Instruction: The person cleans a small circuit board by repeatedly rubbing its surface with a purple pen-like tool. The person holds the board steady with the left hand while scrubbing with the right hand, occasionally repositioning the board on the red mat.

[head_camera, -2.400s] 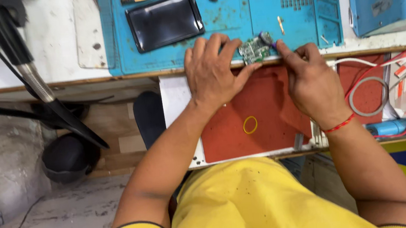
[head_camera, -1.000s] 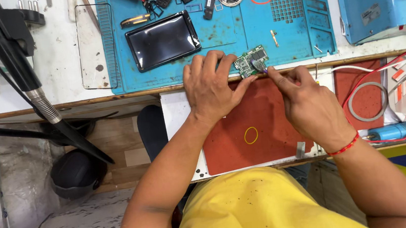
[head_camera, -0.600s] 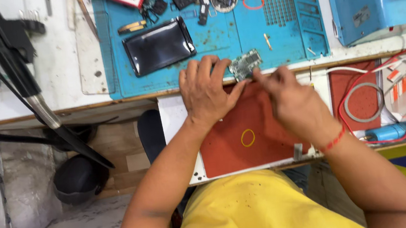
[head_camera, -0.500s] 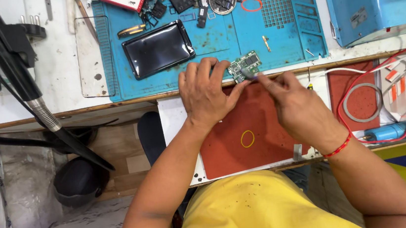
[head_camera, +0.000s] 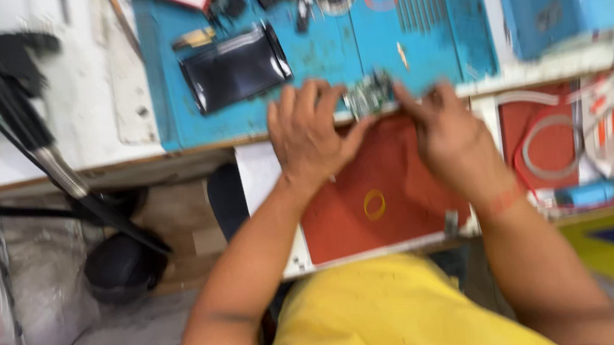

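A small green circuit board [head_camera: 367,95] lies just above the centre of the frame, at the near edge of a blue work mat [head_camera: 325,51] on the counter. It is roughly rectangular and sits flat, turned slightly askew to the mat's edge. Its surface is mottled with darker and paler patches that appear to be components, but motion blur hides the detail. The left hand [head_camera: 311,138] rests against its left side, fingers spread, thumb just below it. The right hand [head_camera: 450,136] meets its right edge with pinched fingertips; whether they hold a tool is too blurred to tell.
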